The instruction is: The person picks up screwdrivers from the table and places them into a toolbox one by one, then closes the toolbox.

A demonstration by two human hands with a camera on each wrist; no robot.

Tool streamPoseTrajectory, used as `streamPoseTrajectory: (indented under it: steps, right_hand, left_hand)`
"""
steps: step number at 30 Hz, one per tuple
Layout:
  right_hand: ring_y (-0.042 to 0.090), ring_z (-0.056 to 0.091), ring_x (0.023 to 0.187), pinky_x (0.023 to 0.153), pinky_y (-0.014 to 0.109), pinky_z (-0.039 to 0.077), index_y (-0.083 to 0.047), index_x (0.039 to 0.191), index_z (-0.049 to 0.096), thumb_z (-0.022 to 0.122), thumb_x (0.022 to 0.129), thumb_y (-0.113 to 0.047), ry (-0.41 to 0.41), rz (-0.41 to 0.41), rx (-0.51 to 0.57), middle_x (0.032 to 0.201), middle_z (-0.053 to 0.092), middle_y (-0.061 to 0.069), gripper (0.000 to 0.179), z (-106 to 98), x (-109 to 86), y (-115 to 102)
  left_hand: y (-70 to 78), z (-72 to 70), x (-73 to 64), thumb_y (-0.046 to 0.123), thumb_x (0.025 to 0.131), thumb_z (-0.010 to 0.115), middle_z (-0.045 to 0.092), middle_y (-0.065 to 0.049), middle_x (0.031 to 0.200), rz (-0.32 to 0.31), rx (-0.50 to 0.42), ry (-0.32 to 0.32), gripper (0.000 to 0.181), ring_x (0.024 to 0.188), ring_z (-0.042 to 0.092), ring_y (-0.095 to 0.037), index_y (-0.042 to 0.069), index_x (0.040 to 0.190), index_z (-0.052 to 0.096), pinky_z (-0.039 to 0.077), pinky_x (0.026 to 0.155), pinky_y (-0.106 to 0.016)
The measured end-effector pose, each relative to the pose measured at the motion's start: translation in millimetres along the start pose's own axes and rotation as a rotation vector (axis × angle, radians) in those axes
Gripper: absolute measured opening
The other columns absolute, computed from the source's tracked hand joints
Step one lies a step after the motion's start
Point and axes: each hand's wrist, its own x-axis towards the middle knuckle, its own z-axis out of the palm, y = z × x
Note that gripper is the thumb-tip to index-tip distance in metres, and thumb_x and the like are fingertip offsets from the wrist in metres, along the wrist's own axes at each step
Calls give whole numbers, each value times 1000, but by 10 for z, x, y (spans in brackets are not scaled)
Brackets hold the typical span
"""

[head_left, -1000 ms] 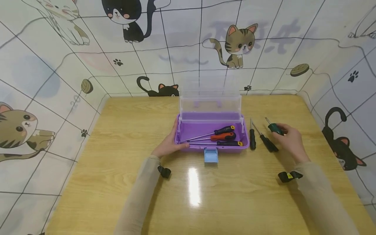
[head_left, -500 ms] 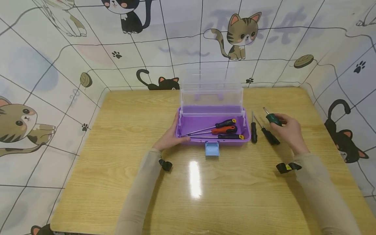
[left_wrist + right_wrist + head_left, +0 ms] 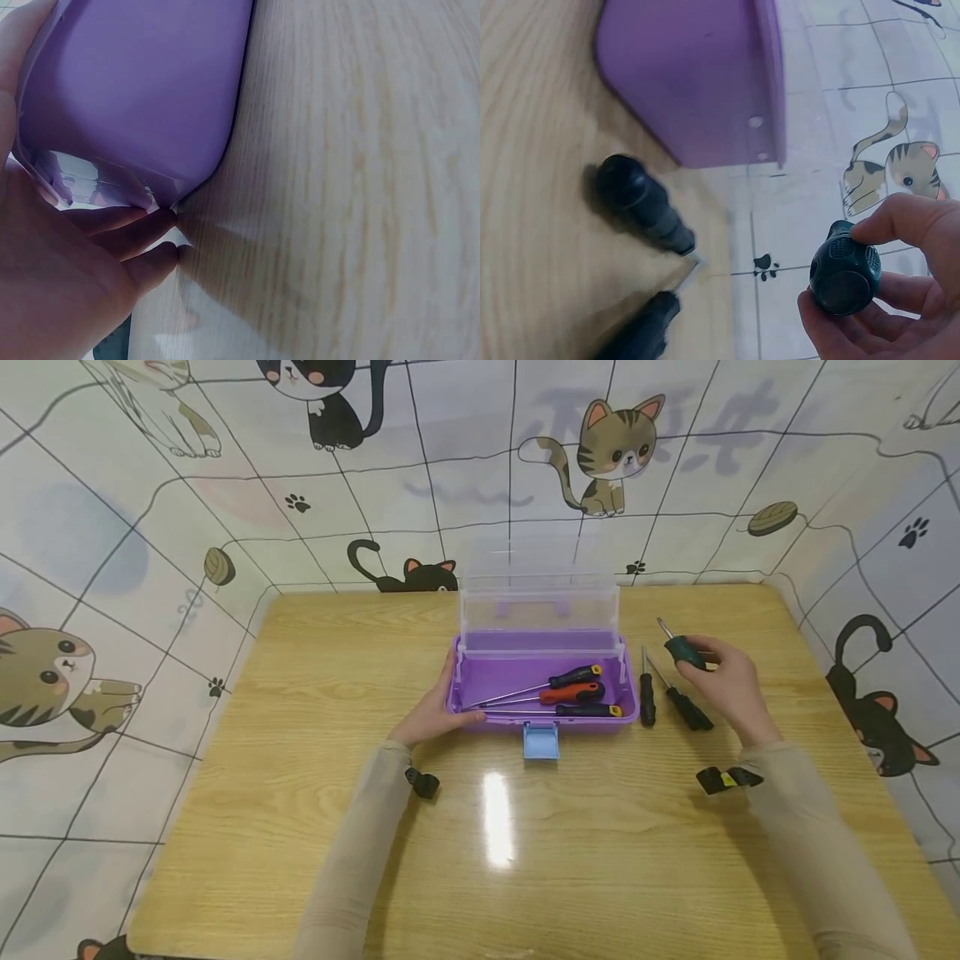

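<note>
A stubby green screwdriver (image 3: 683, 651) is pinched by its handle in my right hand (image 3: 726, 683), blade pointing away and leftward, raised over the right of the table. In the right wrist view the rounded end of its handle faces the camera. My left hand (image 3: 435, 714) holds the left end of an open purple toolbox (image 3: 517, 667), thumb on the front rim and fingers round the left side. Inside lie a red-handled screwdriver (image 3: 566, 693) and two black ones with yellow ends, a rear one (image 3: 573, 677) and a front one (image 3: 588, 711).
On the table (image 3: 337, 693), just right of the toolbox, lie two black-handled screwdrivers, one straight (image 3: 647, 697) and one slanted (image 3: 688, 708). The clear lid (image 3: 540, 610) stands raised at the back. A blue latch (image 3: 541, 741) hangs off the front. Cat-patterned walls border the table.
My right hand has lifted the green screwdriver slightly and moved it left, closer to the toolbox. The left hand keeps its hold on the box. The head view has tilted a little.
</note>
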Motion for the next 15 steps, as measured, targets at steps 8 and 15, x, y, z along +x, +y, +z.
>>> streamPoseTrajectory:
  steps: [8, 15]
  right_hand:
    - [42, 49, 116, 63, 7, 41, -1, 142, 46, 59, 95, -25, 2, -52, 17, 135, 48, 27, 54, -4, 64, -211]
    - [37, 50, 117, 76, 16, 44, -2, 140, 49, 60, 94, -22, 10, -112, 6, 132, 51, 24, 52, -17, 171, -426]
  left_hand:
    - [228, -12, -78, 9, 80, 78, -8, -10, 160, 23, -20, -22, 121, 141, 15, -44, 25, 152, -18, 15, 112, -55]
    - [245, -18, -75, 8, 80, 77, -8, -11, 160, 16, -29, -24, 121, 141, 16, -42, 22, 153, -18, 16, 113, -53]
